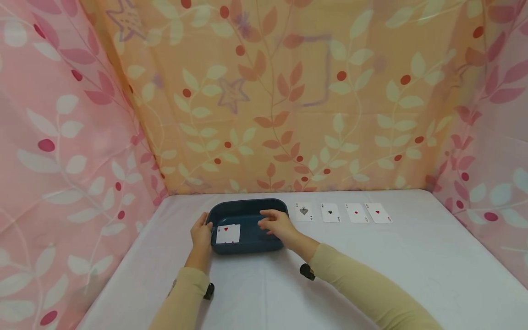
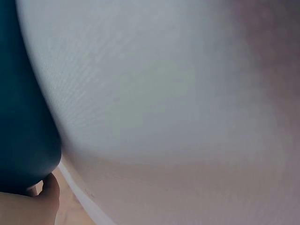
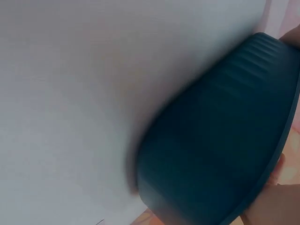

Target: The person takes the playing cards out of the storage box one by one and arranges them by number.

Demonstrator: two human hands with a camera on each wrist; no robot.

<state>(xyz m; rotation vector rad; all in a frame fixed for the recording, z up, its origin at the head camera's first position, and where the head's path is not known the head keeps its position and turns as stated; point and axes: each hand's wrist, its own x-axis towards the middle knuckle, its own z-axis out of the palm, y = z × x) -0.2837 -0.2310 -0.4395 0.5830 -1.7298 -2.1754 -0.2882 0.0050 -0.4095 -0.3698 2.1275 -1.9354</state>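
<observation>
Grasping the tray [image 1: 247, 248], probably light but stiff, sensibly by its left end with left hand [image 1: 201, 231], hovering loose-fingered with right hand [image 1: 278, 225].

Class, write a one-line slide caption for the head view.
Left hand gripping a dark blue tray of cards, right hand over it, four more cards lined up right of the tray.

The tray [image 1: 249, 229] is dark teal-blue, and the white faces of the ace of spades [image 1: 304, 211], ace of clubs [image 1: 331, 212], ace of diamonds [image 1: 357, 213] and ace of hearts [image 1: 378, 212] bear black, black, red and red pips. The tablecloth [image 1: 264, 293] is white, the sleeves [image 1: 367, 284] beige. Pale leaves and red dots pattern the yellow-orange back curtain [image 1: 313, 128], white and magenta leaves the pink side curtains [image 1: 78, 192].
</observation>
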